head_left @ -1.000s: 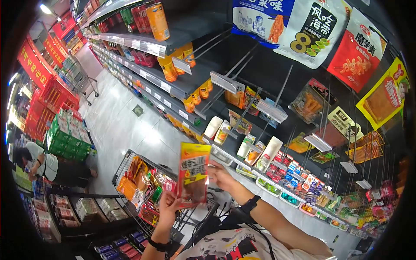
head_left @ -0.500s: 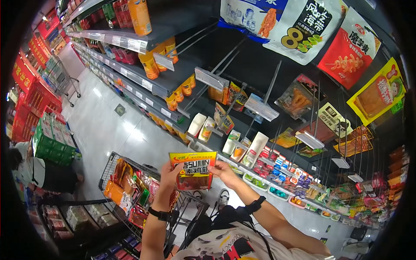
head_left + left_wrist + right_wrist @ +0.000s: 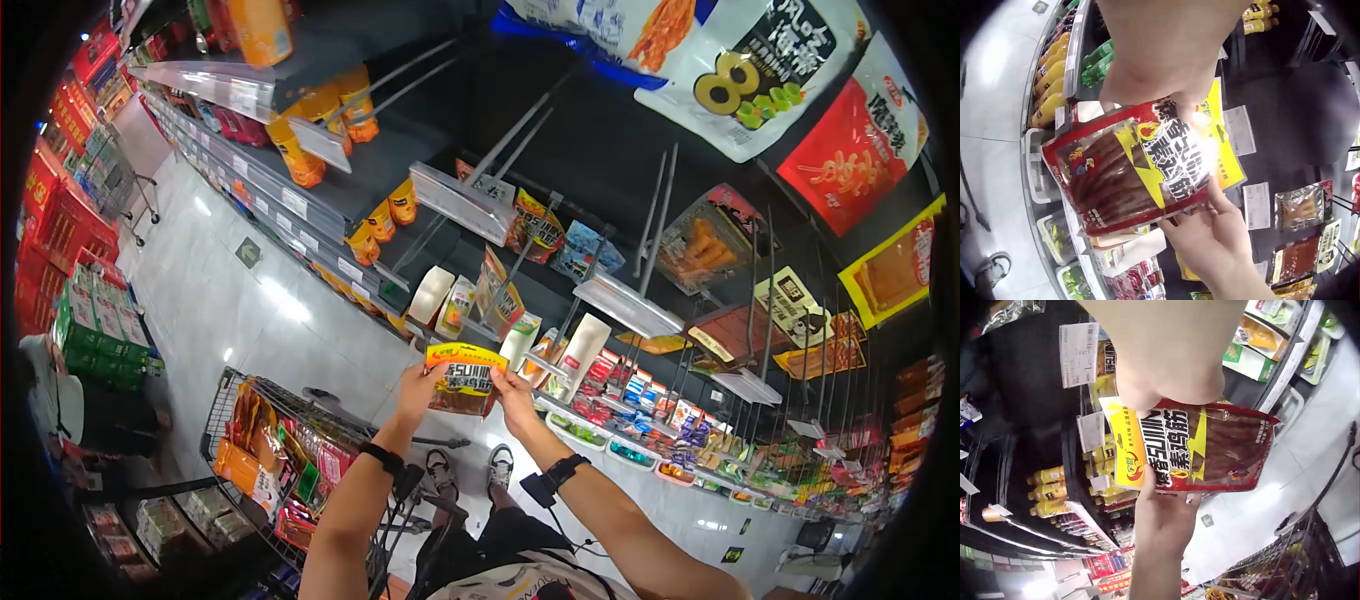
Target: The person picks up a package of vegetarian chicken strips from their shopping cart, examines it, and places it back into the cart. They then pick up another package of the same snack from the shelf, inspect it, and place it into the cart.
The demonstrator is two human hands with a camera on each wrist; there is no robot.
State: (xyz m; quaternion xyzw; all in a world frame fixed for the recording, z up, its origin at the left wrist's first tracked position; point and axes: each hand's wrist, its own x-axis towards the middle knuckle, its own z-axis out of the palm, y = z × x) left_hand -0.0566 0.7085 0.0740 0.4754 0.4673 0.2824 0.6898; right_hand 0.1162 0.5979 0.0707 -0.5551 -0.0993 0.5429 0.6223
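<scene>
A flat snack packet [image 3: 462,398] is held up in front of the shelves, between both hands. Its header is yellow, its border red, and brown strips show through the clear window in the left wrist view. My left hand [image 3: 414,392] pinches one side of the packet near the header. On the opposite side, my right hand [image 3: 515,394] grips it with the thumb over the front. The right wrist view shows the left thumb [image 3: 1149,484] lying on the printed front, while the fingers behind are mostly hidden.
A wire shopping cart [image 3: 222,405] with many snack packets stands at lower left. Metal display hooks [image 3: 512,140] with price tags jut out ahead, some bearing hanging packets. A similar-looking packet [image 3: 540,225] hangs beyond. Another person [image 3: 105,410] is at far left, beside green boxes [image 3: 100,320].
The packet has turned from a lengthwise upright hold to a header-up hold between both hands, and now tilts farther back. The head view has shifted, with the cart now farther left.
</scene>
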